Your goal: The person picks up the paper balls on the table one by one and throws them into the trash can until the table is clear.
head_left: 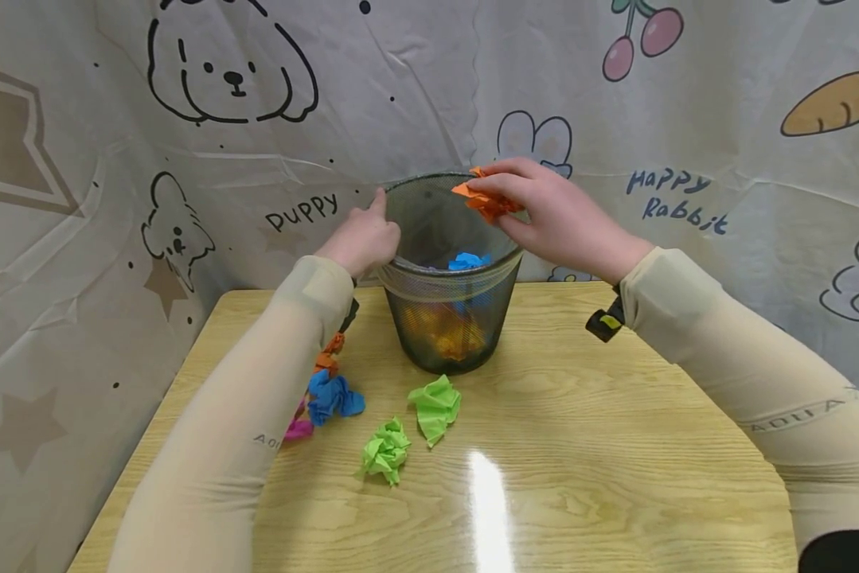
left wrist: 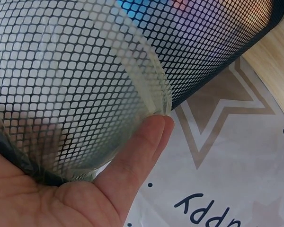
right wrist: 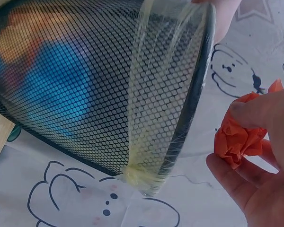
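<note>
My right hand (head_left: 536, 199) pinches a crumpled piece of orange paper (head_left: 490, 204) above the right side of the rim of a dark mesh wastebasket (head_left: 447, 298). In the right wrist view, the thumb and fingers hold the orange paper (right wrist: 241, 137) just outside the rim's edge. On the basket's left, my left hand (head_left: 365, 239) grips the rim, with fingers lying along the outer mesh in the left wrist view. A clear yellowish liner is folded over the rim. Crumpled blue paper (head_left: 468, 261) sits inside, and orange-yellow paper shows through the mesh below it.
Two crumpled green papers (head_left: 386, 451) lie on the wooden table (head_left: 579, 446) in front of the basket. Left of them are a blue paper (head_left: 333, 395), orange paper (head_left: 328, 356) and pink paper (head_left: 298, 430), partly behind the left sleeve. A printed curtain (head_left: 400, 95) hangs behind the table.
</note>
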Available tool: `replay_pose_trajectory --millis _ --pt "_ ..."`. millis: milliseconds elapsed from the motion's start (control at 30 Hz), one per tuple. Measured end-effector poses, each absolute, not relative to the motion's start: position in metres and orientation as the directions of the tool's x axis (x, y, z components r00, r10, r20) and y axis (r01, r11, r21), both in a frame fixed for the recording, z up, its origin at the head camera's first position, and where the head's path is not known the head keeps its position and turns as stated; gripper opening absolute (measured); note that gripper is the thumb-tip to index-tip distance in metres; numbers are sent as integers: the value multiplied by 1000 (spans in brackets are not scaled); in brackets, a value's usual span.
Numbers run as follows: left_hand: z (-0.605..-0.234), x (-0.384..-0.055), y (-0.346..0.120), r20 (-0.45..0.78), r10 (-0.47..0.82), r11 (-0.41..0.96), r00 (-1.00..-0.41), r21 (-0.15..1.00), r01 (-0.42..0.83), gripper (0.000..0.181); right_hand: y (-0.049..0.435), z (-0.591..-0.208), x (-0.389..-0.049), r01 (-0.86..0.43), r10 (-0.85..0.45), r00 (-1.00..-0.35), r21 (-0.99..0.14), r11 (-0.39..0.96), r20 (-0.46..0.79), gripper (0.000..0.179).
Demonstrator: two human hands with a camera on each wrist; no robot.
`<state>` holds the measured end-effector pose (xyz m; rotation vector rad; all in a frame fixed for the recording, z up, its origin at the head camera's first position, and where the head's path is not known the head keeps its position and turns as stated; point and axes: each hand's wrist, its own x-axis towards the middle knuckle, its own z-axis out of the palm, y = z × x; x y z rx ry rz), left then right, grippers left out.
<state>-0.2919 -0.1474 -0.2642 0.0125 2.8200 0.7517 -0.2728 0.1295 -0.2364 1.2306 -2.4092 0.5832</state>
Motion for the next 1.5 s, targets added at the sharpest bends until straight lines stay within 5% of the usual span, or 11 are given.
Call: replay_pose_trajectory --millis 200,600,967,1233,1500 --pt "-264 -291 -148 -213 68 871 -975 490 -46 70 118 -238 -288 -760 -658 -647 -255 599 384 46" --pt "-265 -291 -148 -216 67 866 -974 498 -50 70 102 -242 -310 -708 -669 -707 -233 667 229 42" --pt "-264 -292 -149 -216 72 867 -974 496 -46 70 93 -246 -314 -676 -659 -736 -217 704 153 47" --pt "-263 -292 -149 -215 73 880 -974 473 -38 70 92 -244 -314 -644 -639 -763 -190 741 95 69" --pt "-261 -290 -149 -218 78 880 -973 473 -36 70 96 -243 -312 -659 -647 -752 -156 735 129 66"
